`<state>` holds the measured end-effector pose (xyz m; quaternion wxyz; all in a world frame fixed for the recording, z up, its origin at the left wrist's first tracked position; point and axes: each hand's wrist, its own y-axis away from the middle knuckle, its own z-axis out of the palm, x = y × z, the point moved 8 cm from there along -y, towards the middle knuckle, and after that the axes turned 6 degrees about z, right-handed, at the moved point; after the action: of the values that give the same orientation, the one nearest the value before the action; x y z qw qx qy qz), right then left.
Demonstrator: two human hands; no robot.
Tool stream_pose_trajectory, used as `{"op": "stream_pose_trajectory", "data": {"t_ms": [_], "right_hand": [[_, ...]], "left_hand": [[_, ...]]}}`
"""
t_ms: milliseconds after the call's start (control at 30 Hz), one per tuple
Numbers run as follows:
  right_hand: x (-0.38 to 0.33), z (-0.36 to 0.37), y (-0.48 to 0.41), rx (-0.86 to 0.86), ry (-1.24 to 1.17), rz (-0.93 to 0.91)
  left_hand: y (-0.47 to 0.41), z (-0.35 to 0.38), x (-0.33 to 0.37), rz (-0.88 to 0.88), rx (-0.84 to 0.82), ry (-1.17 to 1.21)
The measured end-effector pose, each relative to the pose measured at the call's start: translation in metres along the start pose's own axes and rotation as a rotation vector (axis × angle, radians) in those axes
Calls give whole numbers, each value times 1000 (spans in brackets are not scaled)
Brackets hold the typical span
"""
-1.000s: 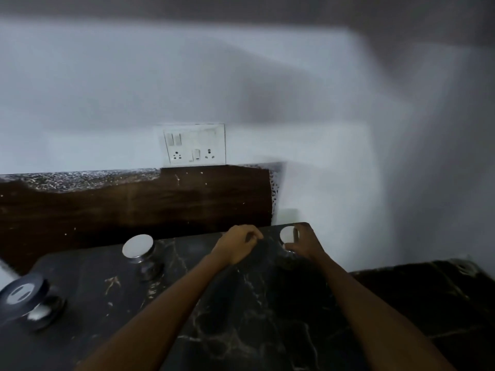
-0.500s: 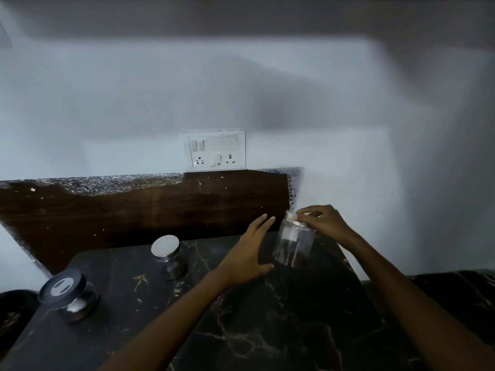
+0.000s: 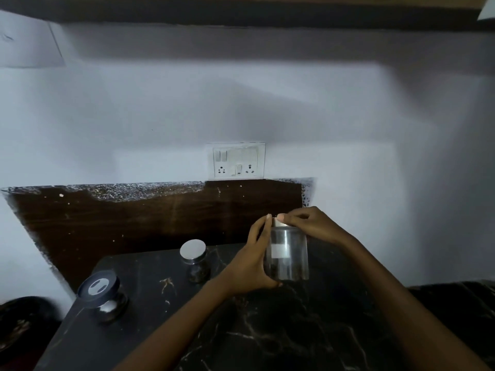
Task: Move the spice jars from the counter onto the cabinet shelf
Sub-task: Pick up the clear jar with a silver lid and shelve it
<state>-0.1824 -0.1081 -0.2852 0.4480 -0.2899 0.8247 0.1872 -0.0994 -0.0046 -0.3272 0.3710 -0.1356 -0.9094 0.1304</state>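
Spice jar point(image 3: 288, 253) was gripped round its body by the left hand point(image 3: 250, 266), lid point(image 3: 278, 223) pinched by the right hand point(image 3: 313, 226); judged light, slick, breakable, best supported underneath.

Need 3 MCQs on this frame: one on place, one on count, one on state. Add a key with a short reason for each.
1. Where is the switch panel?
A) on the wall just above the wooden backsplash
B) lying on the counter
C) on a cabinet door

2. How many jars are in view?
A) one
B) two
C) three

3. What state is the clear jar in?
A) lying on its side
B) held upright by both hands
C) standing untouched

Key:
1 A: the panel's lower edge meets the backsplash top.
2 C: the clear jar, plus a silver-lid jar and a dark-lid jar on the counter.
3 B: the left hand grips its side and the right hand pinches its lid.
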Motion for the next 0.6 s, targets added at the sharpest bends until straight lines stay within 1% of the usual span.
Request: {"op": "stream_pose_trajectory", "data": {"t_ms": [100, 200, 267, 300, 400, 533, 600], "right_hand": [[-11, 14, 10, -92, 18, -40], [-14, 28, 31, -314, 42, -46], [-15, 42, 44, -429, 105, -30], [-17, 48, 49, -432, 146, -37], [-26, 58, 52, -321, 178, -79], [-35, 72, 57, -231, 236, -125], [-40, 78, 60, -218, 247, -143]], "left_hand": [[16, -19, -10, -32, 64, 98], [31, -36, -14, -63, 106, 173], [38, -44, -15, -69, 92, 198], [40, -46, -15, -68, 78, 207], [47, -50, -13, -61, 33, 216], [50, -56, -2, -12, 2, 90], [51, -59, 1, -11, -2, 81]]}}
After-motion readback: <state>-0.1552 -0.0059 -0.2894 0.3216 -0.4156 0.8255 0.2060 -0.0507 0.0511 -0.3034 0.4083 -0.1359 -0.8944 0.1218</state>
